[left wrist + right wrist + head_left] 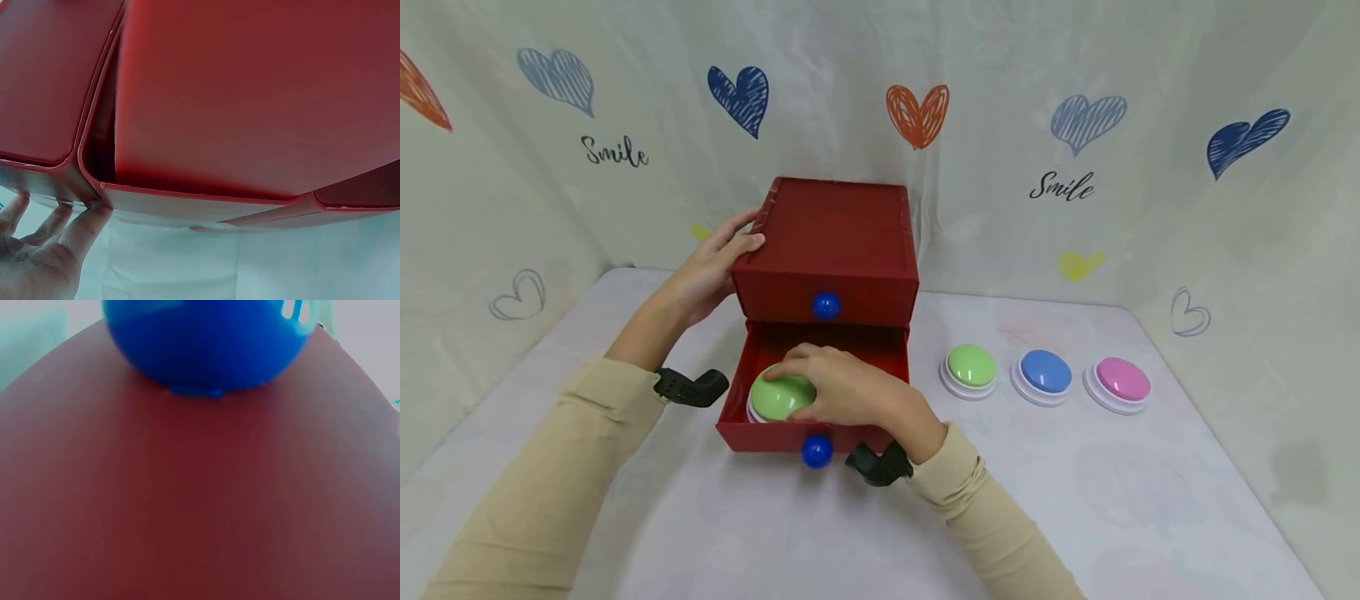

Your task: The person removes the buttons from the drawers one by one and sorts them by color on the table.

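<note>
A red box with two drawers (842, 225) stands on the table, its lower drawer (760, 435) pulled out. My left hand (703, 271) rests on the box's left side; in the left wrist view that hand's fingertips (94, 219) touch the red wall. Inside the open drawer, toward its left front, sits a green dome button (775, 397) on a white base. My right hand (850, 387) reaches over the drawer front and holds this button between thumb and fingers. The drawer's round blue knob (209, 344) fills the top of the right wrist view; the right hand is out of that view.
Right of the box, three dome buttons on white bases stand in a row: green (972, 365), blue (1046, 371) and pink (1123, 379). The upper drawer, with its blue knob (826, 306), is closed. A white curtain (992, 133) with hearts hangs behind the table (1075, 500).
</note>
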The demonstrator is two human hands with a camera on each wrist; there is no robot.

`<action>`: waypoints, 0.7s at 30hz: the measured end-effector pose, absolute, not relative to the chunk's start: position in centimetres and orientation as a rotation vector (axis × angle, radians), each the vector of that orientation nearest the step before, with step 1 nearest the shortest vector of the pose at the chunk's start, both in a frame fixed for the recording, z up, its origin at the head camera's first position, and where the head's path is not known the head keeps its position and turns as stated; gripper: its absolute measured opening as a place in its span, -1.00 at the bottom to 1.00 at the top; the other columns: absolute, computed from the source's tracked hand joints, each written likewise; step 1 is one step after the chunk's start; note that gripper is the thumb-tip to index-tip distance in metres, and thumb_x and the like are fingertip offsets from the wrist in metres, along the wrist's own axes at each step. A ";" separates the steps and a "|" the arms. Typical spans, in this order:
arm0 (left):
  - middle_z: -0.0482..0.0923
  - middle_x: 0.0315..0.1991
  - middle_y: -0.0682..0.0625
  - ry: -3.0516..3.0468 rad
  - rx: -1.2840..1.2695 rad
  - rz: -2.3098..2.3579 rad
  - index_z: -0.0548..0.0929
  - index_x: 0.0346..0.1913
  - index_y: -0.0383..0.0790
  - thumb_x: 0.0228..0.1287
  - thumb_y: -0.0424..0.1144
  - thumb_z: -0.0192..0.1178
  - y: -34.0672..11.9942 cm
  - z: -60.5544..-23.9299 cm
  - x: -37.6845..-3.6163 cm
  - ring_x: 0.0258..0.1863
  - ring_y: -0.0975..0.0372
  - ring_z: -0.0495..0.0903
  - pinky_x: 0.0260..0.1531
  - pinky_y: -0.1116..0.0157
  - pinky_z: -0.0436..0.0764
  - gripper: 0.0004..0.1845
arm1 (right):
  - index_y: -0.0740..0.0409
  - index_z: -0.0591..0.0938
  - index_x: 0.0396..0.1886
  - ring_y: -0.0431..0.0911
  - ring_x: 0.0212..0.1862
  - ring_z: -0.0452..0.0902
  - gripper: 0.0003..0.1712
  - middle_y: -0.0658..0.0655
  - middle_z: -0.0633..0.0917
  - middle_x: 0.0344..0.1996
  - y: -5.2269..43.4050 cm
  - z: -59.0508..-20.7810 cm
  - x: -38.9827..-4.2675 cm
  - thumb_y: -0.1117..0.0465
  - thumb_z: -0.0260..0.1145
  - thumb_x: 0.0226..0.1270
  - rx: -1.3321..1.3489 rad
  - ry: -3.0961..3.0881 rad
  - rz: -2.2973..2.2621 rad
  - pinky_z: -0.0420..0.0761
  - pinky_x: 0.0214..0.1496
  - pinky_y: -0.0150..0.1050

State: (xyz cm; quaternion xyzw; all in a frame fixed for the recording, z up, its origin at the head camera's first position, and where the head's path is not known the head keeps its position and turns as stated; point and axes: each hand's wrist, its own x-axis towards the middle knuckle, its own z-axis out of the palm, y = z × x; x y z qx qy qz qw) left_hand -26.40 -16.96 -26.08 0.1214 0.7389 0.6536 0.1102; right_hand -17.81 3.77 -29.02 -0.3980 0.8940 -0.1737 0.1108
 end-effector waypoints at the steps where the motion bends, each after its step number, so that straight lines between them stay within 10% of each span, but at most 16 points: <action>1: 0.00 0.43 -0.08 2.173 0.358 1.918 -0.04 0.45 0.19 0.40 0.04 -0.11 -17.0 -26.1 -26.4 0.28 0.05 0.21 0.03 0.34 0.44 -0.38 | -0.09 0.48 0.23 -0.13 0.16 0.37 -0.42 0.01 0.47 0.16 3.8 -29.0 -17.8 0.06 0.35 0.17 -1.164 2.645 -0.506 0.44 0.15 -0.32; 21: 0.04 0.42 -0.08 2.207 0.339 1.901 -0.03 0.44 0.21 0.39 0.07 -0.10 -16.8 -26.3 -26.4 0.26 0.06 0.25 0.10 0.25 0.45 -0.37 | -0.13 0.49 0.20 -0.12 0.11 0.26 -0.42 0.00 0.44 0.10 5.5 -28.1 -16.2 0.00 0.35 0.13 -1.121 2.816 -0.825 0.48 0.03 -0.33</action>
